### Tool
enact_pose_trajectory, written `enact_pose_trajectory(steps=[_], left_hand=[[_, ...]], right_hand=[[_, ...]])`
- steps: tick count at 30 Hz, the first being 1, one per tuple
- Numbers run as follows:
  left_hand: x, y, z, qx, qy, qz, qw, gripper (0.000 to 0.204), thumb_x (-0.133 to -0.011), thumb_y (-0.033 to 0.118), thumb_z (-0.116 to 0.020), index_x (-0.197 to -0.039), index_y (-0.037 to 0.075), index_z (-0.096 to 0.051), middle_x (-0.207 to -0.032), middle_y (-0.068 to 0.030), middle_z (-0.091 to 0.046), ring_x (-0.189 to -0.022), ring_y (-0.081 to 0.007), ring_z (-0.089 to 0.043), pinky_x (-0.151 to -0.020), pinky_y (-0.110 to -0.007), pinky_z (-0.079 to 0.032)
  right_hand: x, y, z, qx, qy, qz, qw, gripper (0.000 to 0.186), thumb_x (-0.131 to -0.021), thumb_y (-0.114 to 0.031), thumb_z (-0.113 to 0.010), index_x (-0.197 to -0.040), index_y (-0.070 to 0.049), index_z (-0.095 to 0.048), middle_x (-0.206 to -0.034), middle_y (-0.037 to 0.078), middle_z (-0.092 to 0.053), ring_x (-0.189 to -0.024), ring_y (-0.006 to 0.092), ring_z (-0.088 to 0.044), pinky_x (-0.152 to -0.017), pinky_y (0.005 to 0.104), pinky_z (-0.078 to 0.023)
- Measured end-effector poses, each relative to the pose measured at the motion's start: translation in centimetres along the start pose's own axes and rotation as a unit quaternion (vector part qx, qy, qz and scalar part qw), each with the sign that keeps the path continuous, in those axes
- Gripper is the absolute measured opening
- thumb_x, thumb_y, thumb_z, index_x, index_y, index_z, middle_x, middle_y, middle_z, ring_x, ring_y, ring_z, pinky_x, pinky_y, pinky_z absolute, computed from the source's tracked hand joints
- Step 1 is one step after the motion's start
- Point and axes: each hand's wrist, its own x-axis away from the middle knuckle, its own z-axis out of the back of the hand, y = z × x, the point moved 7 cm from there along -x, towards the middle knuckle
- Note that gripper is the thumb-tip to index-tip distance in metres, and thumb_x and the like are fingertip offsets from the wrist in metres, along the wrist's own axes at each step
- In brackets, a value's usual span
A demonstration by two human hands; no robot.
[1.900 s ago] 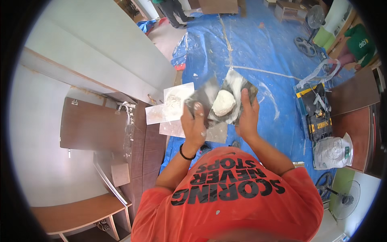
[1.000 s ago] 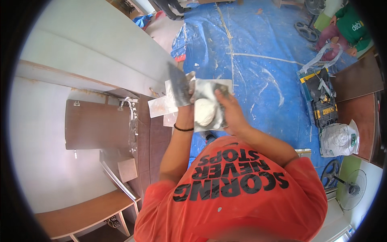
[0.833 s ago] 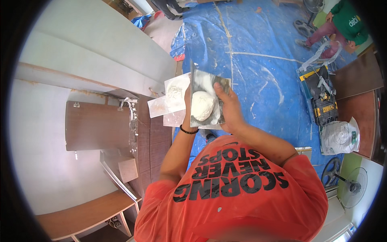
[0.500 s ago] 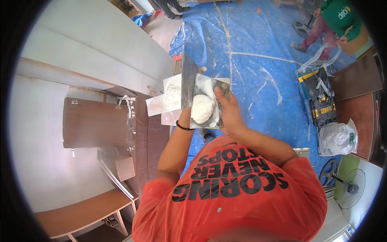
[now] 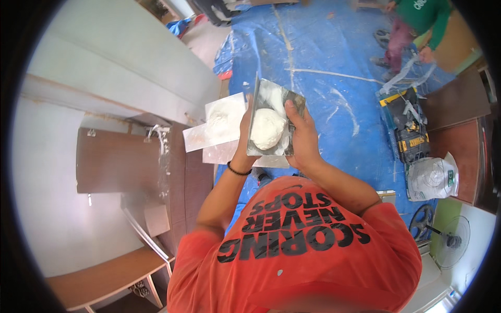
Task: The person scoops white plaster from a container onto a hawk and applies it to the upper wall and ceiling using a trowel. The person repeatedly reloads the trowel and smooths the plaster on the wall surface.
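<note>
The left hand [image 5: 245,125] now holds its metal blade [image 5: 253,112] edge-on, no longer face-out; a green-shirted co-worker [image 5: 424,20] is now farther left.

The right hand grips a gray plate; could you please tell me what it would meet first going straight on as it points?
Beyond its gray plate, the right hand seems to have a free way over the blue sheet, though depth is unclear.

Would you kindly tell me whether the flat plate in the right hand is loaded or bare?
Loaded: a rounded white lump sits on the plate.
</note>
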Motion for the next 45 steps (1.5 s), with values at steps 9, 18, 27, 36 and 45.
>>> enact_pose_trajectory(steps=[9, 18, 27, 36, 45], left_hand=[[3.5, 5.0, 3.2, -0.020, 0.117, -0.076, 0.990, 0.037, -0.105, 0.031, -0.059, -0.129, 0.003, -0.057, -0.099, -0.0018, -0.064, -0.084, -0.0120, -0.063, -0.072, -0.028, -0.053], [8.2, 5.8, -4.1, -0.166, 0.077, -0.172, 0.968, 0.037, -0.103, 0.013, -0.060, -0.136, -0.002, -0.055, -0.125, -0.0069, -0.064, -0.112, -0.0131, -0.059, -0.098, -0.031, -0.048], [7.5, 4.6, -5.1, -0.256, 0.085, -0.156, 0.950, 0.030, -0.102, 0.012, -0.059, -0.128, -0.002, -0.060, -0.116, -0.0070, -0.067, -0.102, -0.0133, -0.064, -0.090, -0.030, -0.051], [6.0, 7.8, -4.5, -0.084, 0.136, -0.330, 0.930, 0.031, -0.104, 0.013, -0.057, -0.132, -0.002, -0.054, -0.119, -0.0086, -0.064, -0.106, -0.0147, -0.062, -0.095, -0.034, -0.051], [11.2, 4.8, -12.4, -0.591, -0.255, -0.456, 0.615, 0.049, -0.084, 0.014, -0.078, -0.129, 0.023, -0.064, -0.142, -0.0187, -0.058, -0.130, -0.0430, -0.054, -0.109, -0.060, -0.041]], right_hand=[[-2.4, -6.9, 3.4, -0.040, 0.047, 0.091, 0.994, 0.047, -0.106, -0.034, -0.057, -0.142, -0.006, -0.049, -0.132, 0.007, -0.061, -0.119, 0.0203, -0.061, -0.102, 0.0368, -0.051], [-2.5, -8.1, 4.0, 0.026, 0.005, 0.150, 0.988, 0.049, -0.108, -0.038, -0.049, -0.146, -0.007, -0.045, -0.138, 0.008, -0.058, -0.124, 0.0218, -0.059, -0.105, 0.0384, -0.049], [-1.6, -8.0, 2.6, 0.131, 0.003, 0.150, 0.980, 0.053, -0.111, -0.042, -0.041, -0.142, 0.000, -0.049, -0.137, 0.012, -0.058, -0.125, 0.0205, -0.057, -0.105, 0.0339, -0.045], [2.8, -4.5, 1.1, 0.449, -0.091, 0.062, 0.887, 0.063, -0.110, -0.049, -0.034, -0.141, 0.003, -0.051, -0.117, 0.019, -0.068, -0.115, 0.0271, -0.063, -0.100, 0.0379, -0.046], [0.7, -2.5, 2.5, -0.133, -0.035, -0.163, 0.977, 0.044, -0.106, -0.040, -0.052, -0.130, -0.004, -0.060, -0.120, 0.013, -0.069, -0.105, 0.0249, -0.070, -0.092, 0.0415, -0.057]])
